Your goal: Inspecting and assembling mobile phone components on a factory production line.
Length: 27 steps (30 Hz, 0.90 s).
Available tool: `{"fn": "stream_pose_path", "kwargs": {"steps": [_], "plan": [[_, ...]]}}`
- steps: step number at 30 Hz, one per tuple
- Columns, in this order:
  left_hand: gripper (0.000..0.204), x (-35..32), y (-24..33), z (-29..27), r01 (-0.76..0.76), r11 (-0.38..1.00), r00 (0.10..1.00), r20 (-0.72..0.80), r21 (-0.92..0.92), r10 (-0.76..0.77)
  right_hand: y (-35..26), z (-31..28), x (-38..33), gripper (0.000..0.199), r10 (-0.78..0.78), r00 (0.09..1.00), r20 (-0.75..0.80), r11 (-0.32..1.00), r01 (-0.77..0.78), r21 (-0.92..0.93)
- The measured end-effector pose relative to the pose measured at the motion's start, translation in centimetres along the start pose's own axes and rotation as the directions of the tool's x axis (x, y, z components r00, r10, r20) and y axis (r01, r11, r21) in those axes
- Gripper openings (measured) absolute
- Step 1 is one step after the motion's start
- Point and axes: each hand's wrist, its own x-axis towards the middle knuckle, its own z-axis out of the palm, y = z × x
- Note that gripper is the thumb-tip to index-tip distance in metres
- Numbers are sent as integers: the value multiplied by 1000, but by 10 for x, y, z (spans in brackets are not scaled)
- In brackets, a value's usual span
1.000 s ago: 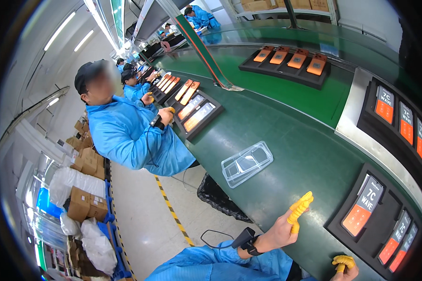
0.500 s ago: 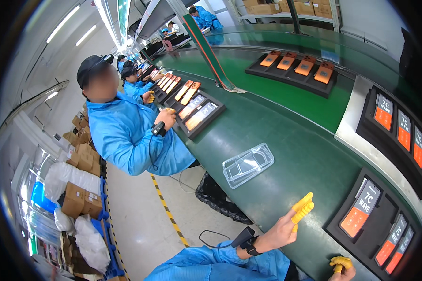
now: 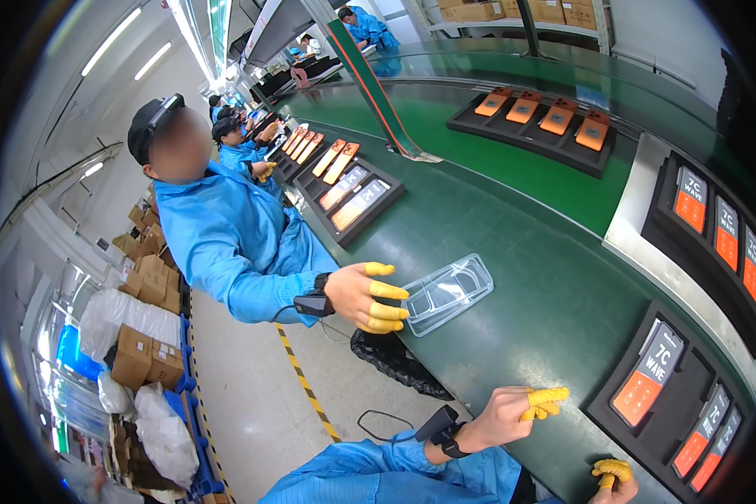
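My left hand (image 3: 521,413), in yellow finger cots, hovers by the near edge of the green bench, holding nothing. Its index finger points right toward a black foam tray (image 3: 601,401); the other fingers are partly bent. My right hand (image 3: 613,481) lies low beside that tray, fingers curled in with nothing visible in them; its lower part is cut off. In the tray lie an upright-printed grey and orange phone (image 3: 648,375) and two more phones at the right, with a bare slot between. A co-worker's hand (image 3: 368,296) with yellow finger cots reaches to a clear plastic blister shell (image 3: 451,294).
Another tray of phones (image 3: 704,244) sits on a metal ledge (image 3: 622,227) at right. A black tray with orange phones (image 3: 532,134) stands on the far belt. Several phone trays (image 3: 365,202) line the bench before the co-worker (image 3: 227,227). A green post (image 3: 370,84) rises from the bench.
My left hand has dropped from raised, stretched fingers to a lower pointing shape. The co-worker has stretched an arm right to the blister shell. The far tray has shifted slightly right.
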Motion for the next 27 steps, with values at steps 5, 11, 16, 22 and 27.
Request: {"fn": "stream_pose_path", "kwargs": {"steps": [5, 11, 16, 22, 27], "plan": [[46, 3, -9, 8, -8, 1000, 1000, -14, -27, 8, 7, -2, 0, 18, 25, 999, -32, 1000, -25, -1], [46, 0, 4, -4, -60, 998, 998, -33, 11, 60, 28, 0, -8, 18, 36, 998, -43, 999, -35, 17], [44, 3, -1, 1, 19, 999, 999, 31, -34, -18, 20, -5, -20, 14, 68, 986, -153, 991, -84, -100], [33, -4, 0, -16, 209, 978, 976, -65, 18, -208, 10, -16, -16, 22, 2, 995, -97, 995, -12, -102], [53, -1, -20, -9, 158, 987, 987, -13, -28, -158, -7, -79, -87, 11, 288, 934, 213, 923, -330, 197]]}}
